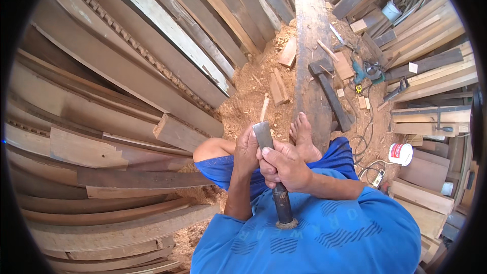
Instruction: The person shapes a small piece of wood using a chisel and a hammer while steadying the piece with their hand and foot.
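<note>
A wide-bladed chisel (263, 135) points away from me, its dark handle angled back to my blue shirt. My right hand (288, 165) is wrapped round it where blade and handle meet. Close against the blade's left side, my left hand (245, 145) is closed on a thin wooden stick (265, 106), whose pale end sticks out beyond the chisel tip. The lower part of the stick is hidden behind the blade and fingers. My bare foot (304, 137) rests against a long wooden plank (309, 25). A dark mallet (332, 96) lies on that plank.
Long boards (96, 71) lean in rows on the left. Wood shavings and offcuts (278, 86) cover the floor. To the right are a teal power tool (368, 72), a yellow tape measure (359, 89), cords, a white bucket (400, 154) and stacked timber (431, 76).
</note>
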`<state>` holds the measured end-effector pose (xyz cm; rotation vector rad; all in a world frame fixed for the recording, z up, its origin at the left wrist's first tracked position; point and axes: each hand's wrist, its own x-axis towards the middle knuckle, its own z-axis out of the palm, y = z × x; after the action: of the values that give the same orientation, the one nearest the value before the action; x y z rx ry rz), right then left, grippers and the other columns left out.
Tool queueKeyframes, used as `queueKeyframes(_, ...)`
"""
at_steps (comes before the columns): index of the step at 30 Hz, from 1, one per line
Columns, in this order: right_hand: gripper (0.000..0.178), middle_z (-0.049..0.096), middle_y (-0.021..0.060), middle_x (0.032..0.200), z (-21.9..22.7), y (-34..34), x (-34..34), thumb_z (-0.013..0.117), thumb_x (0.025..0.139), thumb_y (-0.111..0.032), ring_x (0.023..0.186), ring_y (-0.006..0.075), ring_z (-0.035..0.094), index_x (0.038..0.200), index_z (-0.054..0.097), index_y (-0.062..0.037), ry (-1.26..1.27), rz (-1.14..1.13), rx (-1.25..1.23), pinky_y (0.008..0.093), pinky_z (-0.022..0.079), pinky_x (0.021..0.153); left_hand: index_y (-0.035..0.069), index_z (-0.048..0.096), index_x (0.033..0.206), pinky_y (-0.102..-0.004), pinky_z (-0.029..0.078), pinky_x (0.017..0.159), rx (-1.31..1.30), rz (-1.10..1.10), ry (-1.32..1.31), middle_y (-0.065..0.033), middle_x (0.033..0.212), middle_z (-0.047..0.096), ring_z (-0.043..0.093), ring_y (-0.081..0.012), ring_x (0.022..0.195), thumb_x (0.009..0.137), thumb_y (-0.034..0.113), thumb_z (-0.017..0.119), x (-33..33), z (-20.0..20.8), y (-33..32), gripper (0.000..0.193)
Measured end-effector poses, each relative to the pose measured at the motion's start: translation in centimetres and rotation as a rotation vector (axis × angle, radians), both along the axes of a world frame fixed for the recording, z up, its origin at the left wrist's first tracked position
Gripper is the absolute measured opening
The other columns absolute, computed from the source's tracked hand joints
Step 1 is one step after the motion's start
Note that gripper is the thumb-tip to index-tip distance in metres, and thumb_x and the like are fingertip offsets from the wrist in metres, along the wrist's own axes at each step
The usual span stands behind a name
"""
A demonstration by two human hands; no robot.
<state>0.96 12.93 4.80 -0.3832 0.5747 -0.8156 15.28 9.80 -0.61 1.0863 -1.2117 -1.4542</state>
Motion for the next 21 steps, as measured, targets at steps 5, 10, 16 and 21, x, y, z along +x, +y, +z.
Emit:
queueKeyframes(5, 0.016, 0.044, -0.0010, 0.065, 0.2, 0.9, -0.6, 0.040, 0.101, -0.021, 0.046, 0.0061, 0.039, 0.099, 0.047, -0.0069, 0.036, -0.006, -0.026, 0.0254, 0.042, 0.044, -0.001, 0.058, 0.106, -0.0265, 0.043, 0.060, -0.079, 0.049, -0.105, -0.0014, 0.074, 0.055, 0.051, -0.0085, 0.068, 0.104, 0.026, 0.038, -1.0, 0.8, 1.5, 0.034)
queueKeyframes(10, 0.016, 0.041, -0.0011, 0.059, 2.3, 1.1, -2.8, 0.040, 0.101, -0.022, 0.044, 0.0064, 0.039, 0.099, 0.046, -0.0069, 0.189, -0.230, -0.184, 0.0248, 0.041, 0.043, 0.000, 0.056, 0.092, -0.0318, 0.042, 0.058, -0.491, -0.155, -0.481, -0.0022, 0.070, 0.053, 0.051, -0.0138, 0.064, 0.103, 0.027, 0.039, -0.6, 0.0, 4.8, 0.034)
queueKeyframes(16, 0.020, 0.046, -0.0032, 0.056, 0.3, -2.0, -6.2, 0.046, 0.099, -0.022, 0.042, 0.0066, 0.042, 0.106, 0.049, -0.0033, 0.507, -0.208, -0.352, 0.0221, 0.039, 0.043, 0.006, 0.052, 0.089, -0.0225, 0.031, 0.042, 0.345, 0.061, 0.364, 0.0027, 0.056, 0.040, 0.036, -0.0072, 0.045, 0.103, 0.045, 0.036, -0.8, -3.8, 9.6, 0.045)
queueKeyframes(21, 0.021, 0.053, -0.0032, 0.059, -2.0, -4.3, -4.5, 0.054, 0.095, -0.020, 0.047, 0.0039, 0.048, 0.104, 0.060, -0.0019, 0.540, -0.100, -0.412, 0.0208, 0.039, 0.043, 0.002, 0.053, 0.095, -0.0221, 0.029, 0.038, 0.329, -0.139, 0.547, 0.0022, 0.052, 0.038, 0.033, -0.0071, 0.041, 0.105, 0.039, 0.031, -2.1, -1.5, 4.9, 0.045)
